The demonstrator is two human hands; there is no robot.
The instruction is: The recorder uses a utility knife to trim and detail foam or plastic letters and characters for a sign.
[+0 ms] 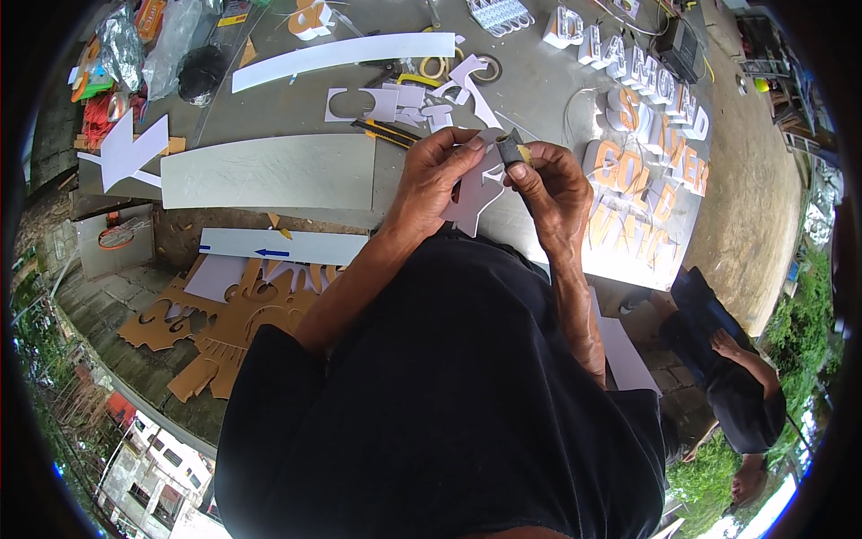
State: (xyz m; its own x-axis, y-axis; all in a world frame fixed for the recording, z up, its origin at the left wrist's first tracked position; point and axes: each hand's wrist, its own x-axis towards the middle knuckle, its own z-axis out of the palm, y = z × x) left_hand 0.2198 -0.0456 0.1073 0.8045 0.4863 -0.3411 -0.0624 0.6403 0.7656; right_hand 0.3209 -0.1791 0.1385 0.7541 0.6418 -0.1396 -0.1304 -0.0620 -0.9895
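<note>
My left hand (431, 180) grips a pale cut-out board piece (471, 202) with curved notches, holding it upright in front of my chest. My right hand (548, 189) has its fingers closed on a small dark grey block (510, 148) with a yellowish side, which is against the upper right edge of the piece. Just beyond my hands, a yellow and black utility knife (382, 132) lies on the grey metal table (530, 81) near white scraps (413, 103), rolls of tape (485, 69) and dark pliers.
Raised sign letters (642, 162) fill the right of the table. Long pale strips (268, 171) and plastic bags (162, 49) lie left. Brown cut board (224, 350) is below left on the ground. Another person (736, 386) in dark clothing is at the lower right.
</note>
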